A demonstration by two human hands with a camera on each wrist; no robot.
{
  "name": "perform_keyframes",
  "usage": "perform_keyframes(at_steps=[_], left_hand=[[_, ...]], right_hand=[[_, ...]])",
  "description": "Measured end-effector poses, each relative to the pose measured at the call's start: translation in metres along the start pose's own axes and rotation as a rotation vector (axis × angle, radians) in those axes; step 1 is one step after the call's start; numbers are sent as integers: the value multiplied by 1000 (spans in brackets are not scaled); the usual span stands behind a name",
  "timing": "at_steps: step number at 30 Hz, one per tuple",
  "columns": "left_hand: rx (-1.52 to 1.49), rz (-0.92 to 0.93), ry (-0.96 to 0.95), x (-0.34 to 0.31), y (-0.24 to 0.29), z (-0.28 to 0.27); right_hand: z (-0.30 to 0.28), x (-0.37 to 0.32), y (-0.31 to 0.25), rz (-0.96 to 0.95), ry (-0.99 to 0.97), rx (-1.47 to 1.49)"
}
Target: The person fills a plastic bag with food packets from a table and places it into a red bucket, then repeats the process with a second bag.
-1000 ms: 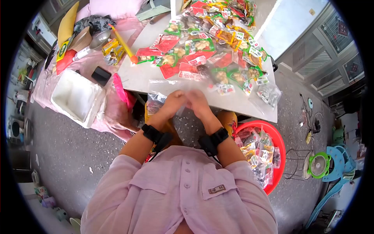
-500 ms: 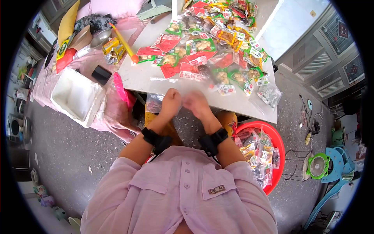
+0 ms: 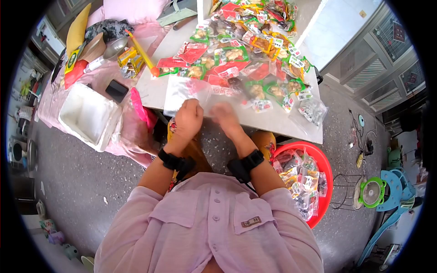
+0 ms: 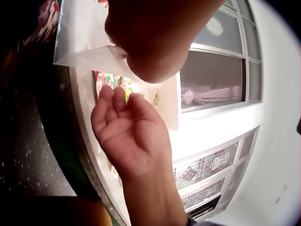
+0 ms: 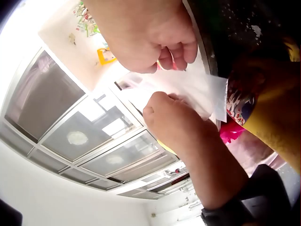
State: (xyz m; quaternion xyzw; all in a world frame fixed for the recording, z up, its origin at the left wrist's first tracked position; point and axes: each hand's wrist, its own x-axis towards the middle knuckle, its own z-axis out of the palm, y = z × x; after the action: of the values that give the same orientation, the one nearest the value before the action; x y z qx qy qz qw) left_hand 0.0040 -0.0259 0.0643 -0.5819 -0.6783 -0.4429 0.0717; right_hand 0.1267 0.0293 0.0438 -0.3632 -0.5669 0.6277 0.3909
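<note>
My left hand [image 3: 189,119] holds a clear plastic bag [image 3: 181,91] near the table's front edge; the bag spreads beyond the fingers over the tabletop. In the right wrist view the left hand's fingers are curled against the milky, see-through bag [image 5: 211,87]. My right hand [image 3: 224,116] is blurred in the head view and stands apart, to the right of the left hand. Its palm shows bare in the left wrist view, fingers [image 4: 120,101] loosely bent with nothing between them.
Many small food packets [image 3: 234,54] cover the table [image 3: 273,120]. A red tub [image 3: 328,182] holding packets stands at the right. At the left are a white foam box [image 3: 88,111], a phone [image 3: 117,90] and a yellow stick [image 3: 143,53].
The two hands were close together and have parted. My left hand has moved left with the bag, which now spreads higher up over the table. My right hand stays near the table edge.
</note>
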Motion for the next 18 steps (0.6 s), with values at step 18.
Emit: perform_keyframes(at_steps=[18], left_hand=[[110, -162, -320, 3, -32, 47]], right_hand=[[-96, 34, -1, -472, 92, -1472]])
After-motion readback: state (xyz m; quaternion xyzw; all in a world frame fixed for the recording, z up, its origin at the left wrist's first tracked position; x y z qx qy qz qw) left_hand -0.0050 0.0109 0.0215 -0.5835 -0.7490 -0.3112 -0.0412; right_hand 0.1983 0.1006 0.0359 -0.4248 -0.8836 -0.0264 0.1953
